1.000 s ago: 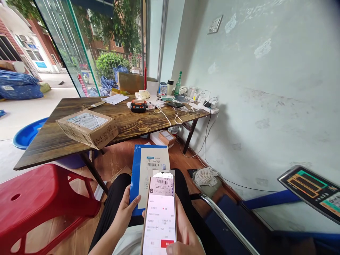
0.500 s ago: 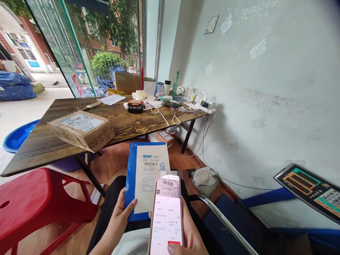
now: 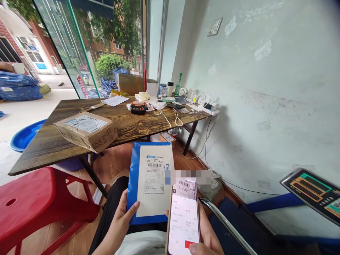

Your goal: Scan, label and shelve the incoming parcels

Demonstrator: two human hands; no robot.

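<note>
My left hand (image 3: pixel 120 221) grips the lower left edge of a flat blue parcel (image 3: pixel 134 177) with a white shipping label (image 3: pixel 155 180), held upright over my lap. My right hand (image 3: pixel 207 235) holds a smartphone (image 3: pixel 183 217) just right of the parcel; its lit screen shows a barcode picture and a red button. The thumb rests at the phone's bottom edge. Phone and parcel sit side by side, hardly overlapping.
A wooden table (image 3: pixel 132 124) ahead carries a taped cardboard box (image 3: pixel 87 130), an orange-black label printer (image 3: pixel 138 107), cables, bottles and chargers. A red plastic stool (image 3: pixel 39 202) stands left, a blue basin (image 3: pixel 22 136) behind it. A chair's metal armrest (image 3: pixel 225 223) and a scale display (image 3: pixel 315 193) are right.
The phone has slid right and lower, uncovering more of the parcel's label. The parcel stays in my left hand, shifted slightly right.
</note>
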